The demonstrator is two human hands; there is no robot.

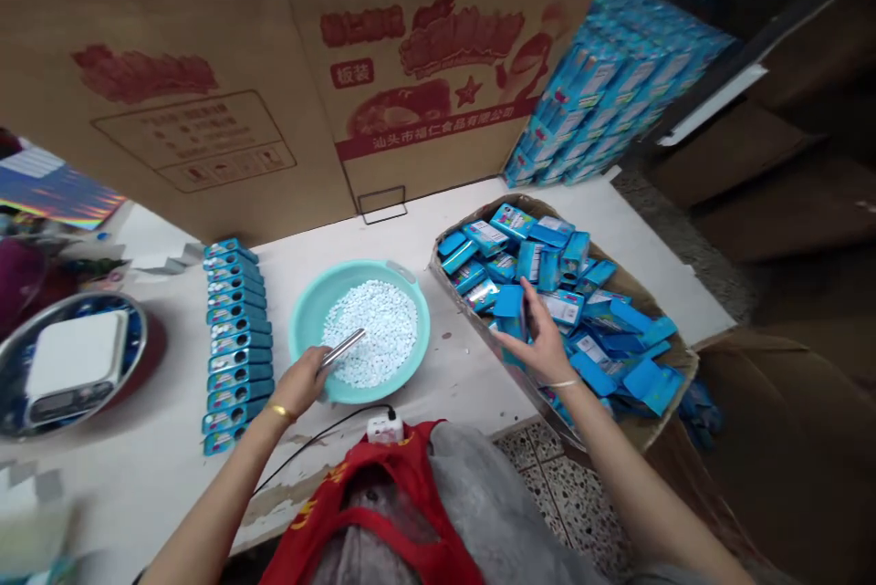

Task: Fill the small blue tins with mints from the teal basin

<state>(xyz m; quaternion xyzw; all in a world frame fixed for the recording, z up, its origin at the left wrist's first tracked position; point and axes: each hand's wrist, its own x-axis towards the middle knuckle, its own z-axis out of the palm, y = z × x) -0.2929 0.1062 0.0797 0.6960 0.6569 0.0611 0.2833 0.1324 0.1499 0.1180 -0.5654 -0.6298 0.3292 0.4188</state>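
Observation:
My left hand (301, 380) is closed on a metal scoop (342, 349) whose end rests in the white pellets (373, 329) filling a teal basin (307, 316). My right hand (540, 339) reaches into a cardboard tray (452, 279) heaped with small blue boxes and grips one blue box (512, 307) between thumb and fingers. A gold bracelet shows on my left wrist and a thin bangle on my right.
A row of blue boxes (234, 343) lies left of the basin. A white scale (72, 366) sits in a metal dish at far left. Large cardboard cartons (274, 65) stand behind the table, with a stack of blue boxes (602, 83) at right. A white plug (384, 426) lies at the table edge.

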